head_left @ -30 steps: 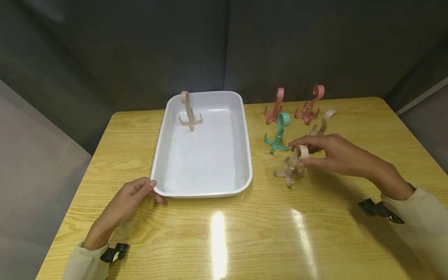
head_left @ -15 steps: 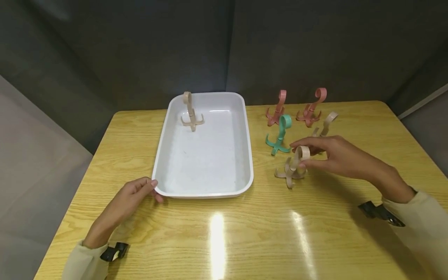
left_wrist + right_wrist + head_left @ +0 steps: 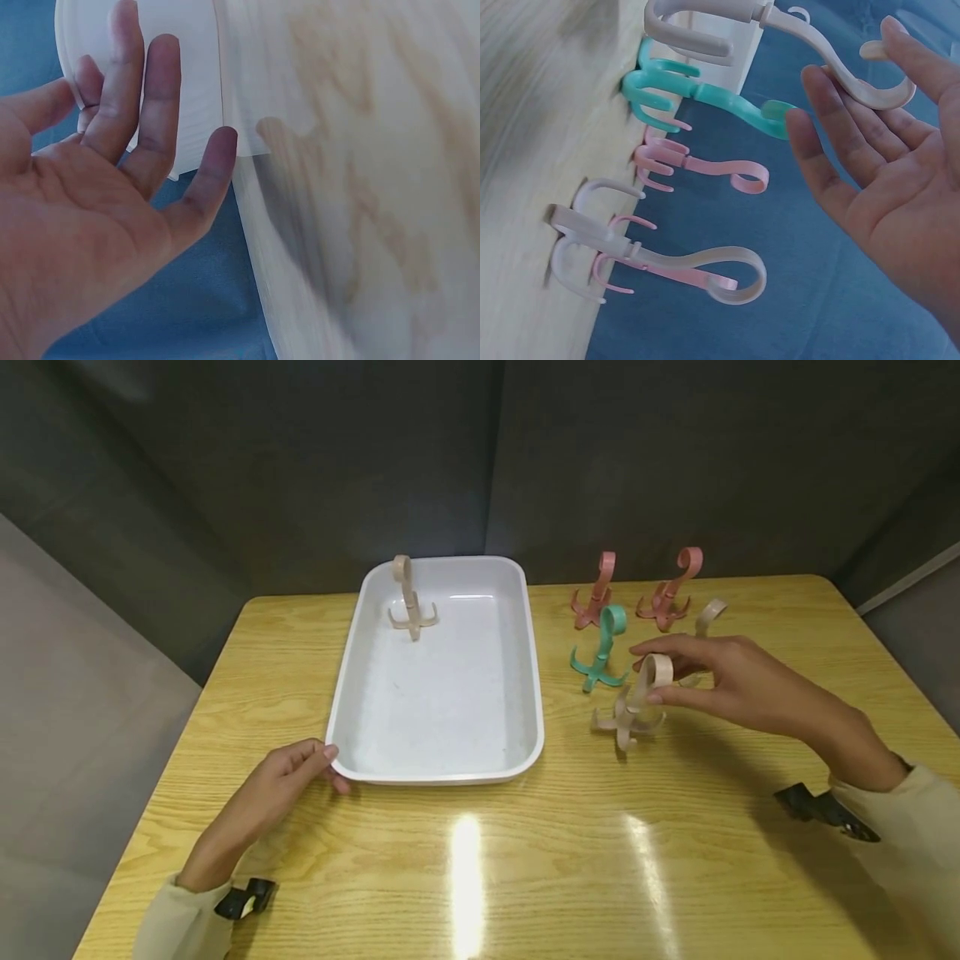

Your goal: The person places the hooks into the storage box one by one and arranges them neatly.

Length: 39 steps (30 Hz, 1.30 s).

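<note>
My right hand pinches the curled top of a beige four-pronged hanger hook, thumb on one side and fingers on the other. Its prongs point down close over the table, as a shadow beneath suggests. In the right wrist view the held hook crosses the fingers. With thumb on the rim and fingers outside, my left hand grips the near left corner of a white tray. Another beige hook stands upright inside the tray at its far left.
Just left of the right hand stands a teal hook. Two pink hooks, one left and one right, stand farther back. Partly hidden behind the right hand is a further beige hook. A dark curtain hangs along the table's back edge.
My right hand has risen slightly and shifted a little right, lifting the beige hook with it. The left hand and the tray have stayed where they were.
</note>
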Available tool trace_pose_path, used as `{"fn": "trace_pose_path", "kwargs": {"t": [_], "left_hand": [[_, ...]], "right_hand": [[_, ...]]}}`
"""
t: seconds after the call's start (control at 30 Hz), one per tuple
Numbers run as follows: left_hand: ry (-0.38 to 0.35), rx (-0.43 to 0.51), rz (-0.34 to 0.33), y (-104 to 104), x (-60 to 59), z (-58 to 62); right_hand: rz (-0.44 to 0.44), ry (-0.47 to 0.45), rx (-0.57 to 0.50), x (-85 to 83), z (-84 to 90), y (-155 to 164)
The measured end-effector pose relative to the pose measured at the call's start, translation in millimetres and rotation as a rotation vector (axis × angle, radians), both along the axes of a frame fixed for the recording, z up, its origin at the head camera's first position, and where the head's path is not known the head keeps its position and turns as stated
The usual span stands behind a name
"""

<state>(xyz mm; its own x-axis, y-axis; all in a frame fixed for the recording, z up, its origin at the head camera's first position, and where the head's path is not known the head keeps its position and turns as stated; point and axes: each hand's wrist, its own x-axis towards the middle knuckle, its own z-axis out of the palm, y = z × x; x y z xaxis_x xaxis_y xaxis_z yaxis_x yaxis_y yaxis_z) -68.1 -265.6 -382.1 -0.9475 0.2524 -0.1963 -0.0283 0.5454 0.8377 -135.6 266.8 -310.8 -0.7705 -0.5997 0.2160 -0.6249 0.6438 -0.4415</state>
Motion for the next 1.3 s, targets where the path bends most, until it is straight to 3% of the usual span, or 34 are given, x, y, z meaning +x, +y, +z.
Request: {"fn": "trace_pose_path", "kwargs": {"t": [0.5,1.0,1.3], "left_hand": [[0.007,0.011,-0.004,0,-0.2,-0.8],[0.016,0.02,-0.016,0,-0.6,-0.9],[0.014,0.029,-0.021,-1,-0.9,-1.2]], "right_hand": [[-0.032,0.015,-0.037,-1.9,16.2,-7],[0.006,0.048,-0.067,-6.8,34.2,-27],[0.064,0.073,-0.101,-19.3,45.7,-45]]}}
